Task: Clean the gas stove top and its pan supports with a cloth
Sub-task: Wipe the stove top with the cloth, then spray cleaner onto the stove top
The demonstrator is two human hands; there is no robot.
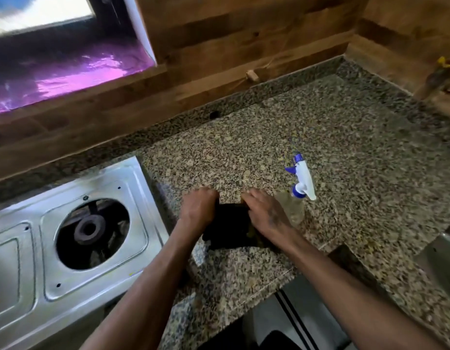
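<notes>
Both hands are down on a dark cloth (226, 229) lying on the speckled granite worktop (332, 152), just to the right of the gas stove (75, 238). Left hand (200, 207) grips the cloth's far left corner with curled fingers; right hand (265, 210) has its fingers bent over the far right edge, holding it too. The cloth looks nearly black, roughly square, flat between the two wrists.

Brown wood-look panelling (231, 39) runs along the wall behind the stove and turns the corner on the far side of the worktop. Up behind the stove a window (42, 13) lets in light over a shiny purple sill (67, 77).

The stove top is pressed silver metal, and its round burner opening (92, 233) stands bare, with no pan support over it and a dark rusty burner ring (89, 229) inside.

Further right of the stove, just beyond the right hand, a clear spray bottle (292, 205) with a white and blue trigger head stands on the worktop; what it holds I cannot tell.
</notes>
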